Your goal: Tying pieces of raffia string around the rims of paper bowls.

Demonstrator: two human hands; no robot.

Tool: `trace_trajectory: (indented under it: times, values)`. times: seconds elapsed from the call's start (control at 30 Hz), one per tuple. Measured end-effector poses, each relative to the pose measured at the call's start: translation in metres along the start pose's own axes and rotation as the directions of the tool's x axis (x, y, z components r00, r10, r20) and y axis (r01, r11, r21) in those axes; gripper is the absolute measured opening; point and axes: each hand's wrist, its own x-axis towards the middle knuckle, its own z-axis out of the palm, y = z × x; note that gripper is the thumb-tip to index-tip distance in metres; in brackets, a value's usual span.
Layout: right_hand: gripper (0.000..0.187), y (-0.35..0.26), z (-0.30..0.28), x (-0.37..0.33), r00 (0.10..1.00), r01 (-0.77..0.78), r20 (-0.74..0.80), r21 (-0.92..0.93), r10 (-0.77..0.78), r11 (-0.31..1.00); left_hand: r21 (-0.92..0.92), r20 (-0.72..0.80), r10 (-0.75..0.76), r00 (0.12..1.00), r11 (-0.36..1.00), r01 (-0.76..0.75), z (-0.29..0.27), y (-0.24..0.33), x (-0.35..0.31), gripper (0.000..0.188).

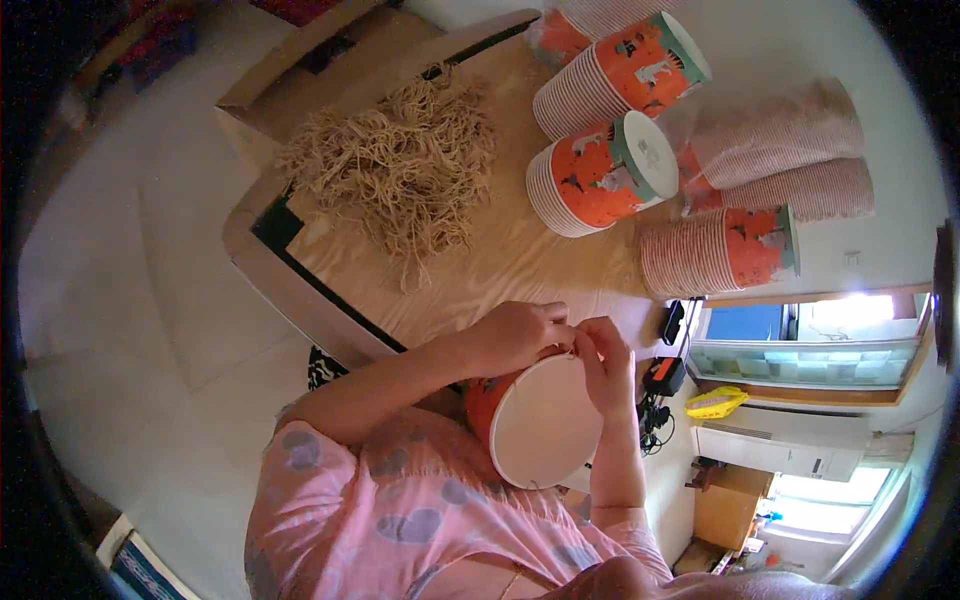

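Note:
A paper bucket (545,425), orange outside with a pale round opening or end facing up, rests tilted against my body. My left hand (520,335) is closed at its far rim, with thumb and fingers pinched together. My right hand (605,362) meets it there from the right, fingers bent and pinching at the same spot. Whatever lies between the fingertips is too small to make out. Beyond my hands, a tangled heap of tan cords (400,160) covers part of the wooden table (510,265).
Nested stacks of orange and green paper buckets (600,175) stand at the table's far right. Plastic-wrapped stacks (780,135) sit behind them. A cardboard box (300,85) adjoins the table's far left. Black cables (655,415) and a yellow bag (716,402) lie to the right.

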Motion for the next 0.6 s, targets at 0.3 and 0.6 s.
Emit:
trace_trajectory:
  times: [0.3,0.6]
  values:
    - [0.006,-0.005,-0.001,-0.01,0.994,0.041,-0.092,-0.116,-0.052,0.992,-0.518,-0.123,-0.206,0.971,0.848,0.114,0.017,-0.011,-0.005,0.019]
    - [0.004,-0.021,0.003,-0.014,0.953,0.151,-0.22,-0.249,-0.208,0.957,-0.822,0.366,-0.532,0.764,0.2,0.533,0.004,0.005,0.003,0.021]
